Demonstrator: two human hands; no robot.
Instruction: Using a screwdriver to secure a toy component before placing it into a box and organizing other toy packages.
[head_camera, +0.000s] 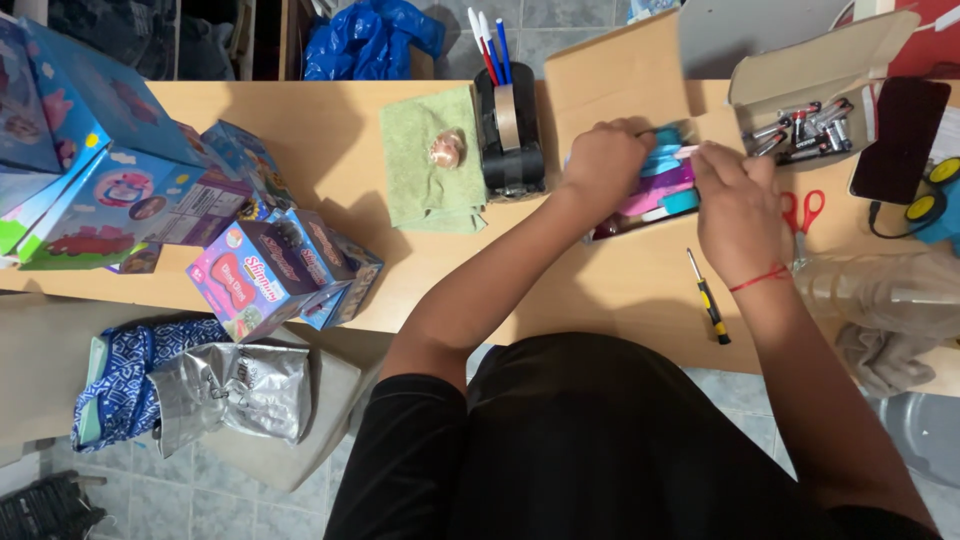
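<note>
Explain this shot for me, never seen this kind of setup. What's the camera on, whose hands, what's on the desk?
There is no machine here. One camera sits on a person's head and looks straight down, so the dark shirt at the bottom is the wearer's own.

Both hands work on a pink and turquoise plastic toy lying on the wooden desk. The left hand grips its left end; the right hand, with a red thread on the wrist, presses its right end.

Around them lie a small screwdriver, red scissors, an open box of batteries, a tape dispenser holding pens, a green cloth and colourful toy boxes at the left.
</note>
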